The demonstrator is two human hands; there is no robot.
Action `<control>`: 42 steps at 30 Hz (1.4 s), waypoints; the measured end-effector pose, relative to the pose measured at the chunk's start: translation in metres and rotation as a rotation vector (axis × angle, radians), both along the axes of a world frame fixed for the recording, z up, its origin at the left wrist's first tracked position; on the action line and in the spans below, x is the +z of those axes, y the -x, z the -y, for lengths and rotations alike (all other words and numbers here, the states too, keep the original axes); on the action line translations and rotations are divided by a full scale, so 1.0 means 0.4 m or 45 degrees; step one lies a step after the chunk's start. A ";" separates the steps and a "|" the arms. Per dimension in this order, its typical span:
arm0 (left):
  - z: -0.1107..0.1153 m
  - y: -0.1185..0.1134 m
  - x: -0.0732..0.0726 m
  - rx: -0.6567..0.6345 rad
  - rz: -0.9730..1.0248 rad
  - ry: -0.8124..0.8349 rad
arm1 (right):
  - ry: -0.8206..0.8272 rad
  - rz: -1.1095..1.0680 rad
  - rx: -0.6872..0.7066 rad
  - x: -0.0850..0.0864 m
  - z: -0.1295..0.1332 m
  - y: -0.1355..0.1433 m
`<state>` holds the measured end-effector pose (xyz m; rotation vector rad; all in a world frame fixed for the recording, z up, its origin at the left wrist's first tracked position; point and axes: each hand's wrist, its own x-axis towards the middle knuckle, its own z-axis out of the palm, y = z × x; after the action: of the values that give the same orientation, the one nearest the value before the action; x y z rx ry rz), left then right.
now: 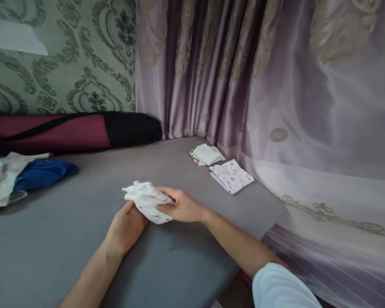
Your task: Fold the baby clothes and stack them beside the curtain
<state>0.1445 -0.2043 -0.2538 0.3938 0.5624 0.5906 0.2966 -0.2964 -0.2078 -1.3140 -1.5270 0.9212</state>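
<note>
A folded white cloth [149, 204] with small dark marks is held up over the grey surface, its left end loose and crumpled. My right hand [182, 205] grips its right side, thumb in front and fingers behind. From below and to the left, my left hand [128, 226] holds the cloth's lower left edge, and its fingertips are hidden under the fabric. Beyond my right hand lies a folded white cloth with pink prints [232, 176]. Close by is a small stack of folded cloths [207, 154], plain white on top and a colourful print beneath.
The grey padded surface [67, 239] reaches back to a patterned wall. Blue and white clothes [45, 173] lie heaped at the left. A long maroon and black bag [83, 130] rests along the wall. A purple curtain [276, 85] hangs along the back and right edge.
</note>
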 end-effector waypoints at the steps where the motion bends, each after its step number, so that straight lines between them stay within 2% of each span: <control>1: 0.006 -0.001 0.007 -0.021 0.013 0.013 | 0.069 -0.187 -0.032 0.001 0.002 -0.011; 4: 0.026 -0.003 0.024 -0.079 0.036 0.049 | 0.300 -0.670 -0.120 -0.014 0.001 -0.040; 6: 0.039 -0.006 0.027 -0.083 0.009 -0.005 | 0.432 -0.864 -0.216 -0.041 -0.004 -0.048; 9: 0.054 -0.018 0.018 -0.020 -0.153 -0.153 | 0.540 -0.960 -0.402 -0.090 -0.013 -0.048; 11: 0.060 -0.027 0.009 0.027 -0.253 -0.182 | 0.594 -1.015 -0.469 -0.116 -0.014 -0.048; 15: 0.058 -0.033 0.004 0.081 -0.226 -0.169 | 0.755 -1.190 -0.376 -0.132 0.006 -0.061; 21: 0.051 -0.032 0.017 0.271 -0.198 -0.127 | 0.534 -1.369 -0.203 -0.101 0.049 -0.033; 25: 0.063 -0.037 0.022 0.240 -0.183 -0.179 | 0.372 -1.354 -0.354 -0.093 0.042 0.010; 30: 0.070 -0.041 0.013 0.105 -0.269 -0.190 | 0.406 -1.277 -0.557 -0.114 0.033 0.004; 34: 0.048 -0.034 0.003 0.053 -0.206 -0.124 | 0.389 -1.185 -0.686 -0.121 0.053 -0.052; 36: 0.029 -0.025 0.000 0.084 -0.202 -0.080 | 0.332 -1.102 -0.783 -0.115 0.072 -0.098; 42: -0.034 0.009 -0.024 0.291 -0.290 0.040 | 0.005 -0.861 -1.161 -0.076 0.147 -0.306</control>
<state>0.1407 -0.1907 -0.2633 0.3721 0.8414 0.7606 0.4188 -0.3553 -0.2383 -1.3089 -0.3229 0.6414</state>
